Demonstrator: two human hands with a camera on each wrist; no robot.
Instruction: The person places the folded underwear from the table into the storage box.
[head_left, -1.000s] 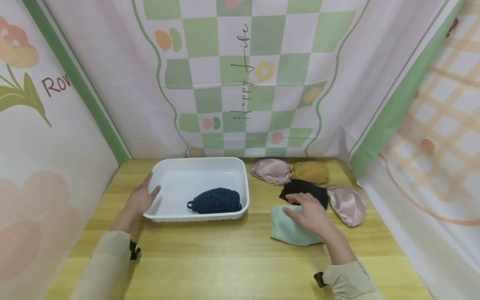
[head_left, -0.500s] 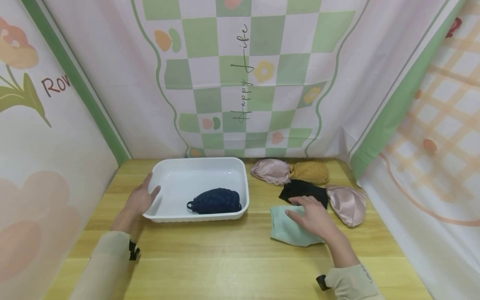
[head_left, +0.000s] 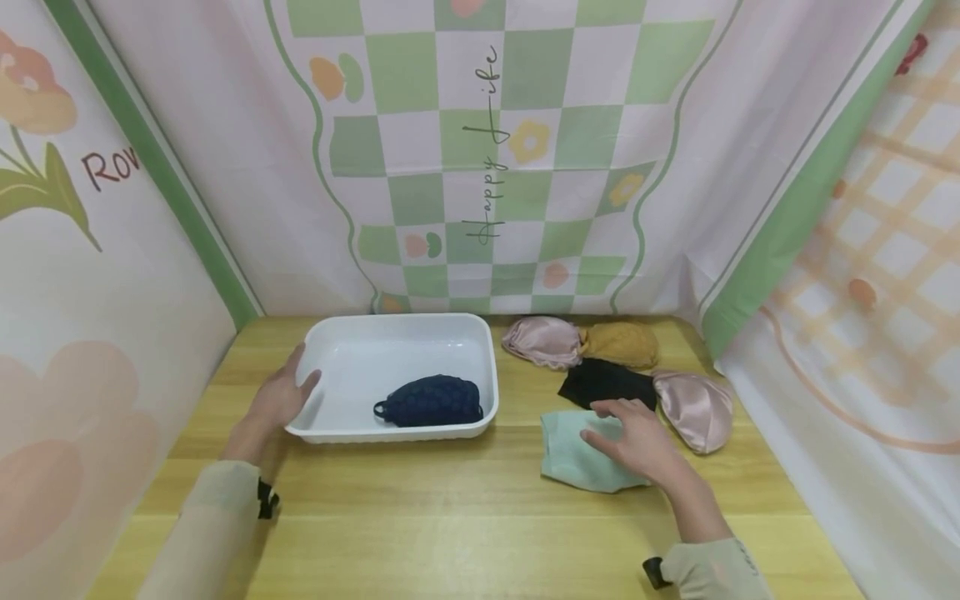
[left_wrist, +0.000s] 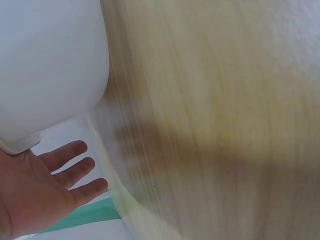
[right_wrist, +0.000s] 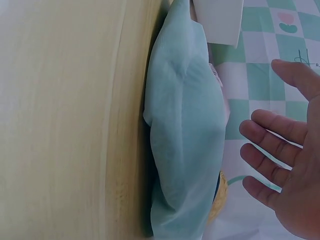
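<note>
My left hand (head_left: 277, 398) rests at the left side of a white tray (head_left: 397, 435), thumb over the rim and the other fingers outside. In the left wrist view, several straight fingers (left_wrist: 72, 171) extend below the tray's rim. A folded navy cloth item (head_left: 429, 402) with a small loop lies in the tray's front right. Over a folded mint-green piece of soft fabric (head_left: 566, 454), my right hand (head_left: 637, 437) hovers with spread, slightly bent fingers and holds nothing. The right wrist view shows a gap between this hand and the mint-green fabric (right_wrist: 187, 125).
Behind the mint-green fabric lie a folded black cloth (head_left: 603, 383), a puffy mustard-yellow item (head_left: 621, 344) and two shiny pink satin ones (head_left: 542, 342). The wooden table (head_left: 420, 517) meets a printed curtain (head_left: 480, 208) at the back, with fabric walls at both sides.
My right hand has drifted slightly right and toward me over the mint-green fabric. The left hand, the tray and the cloth items have stayed put.
</note>
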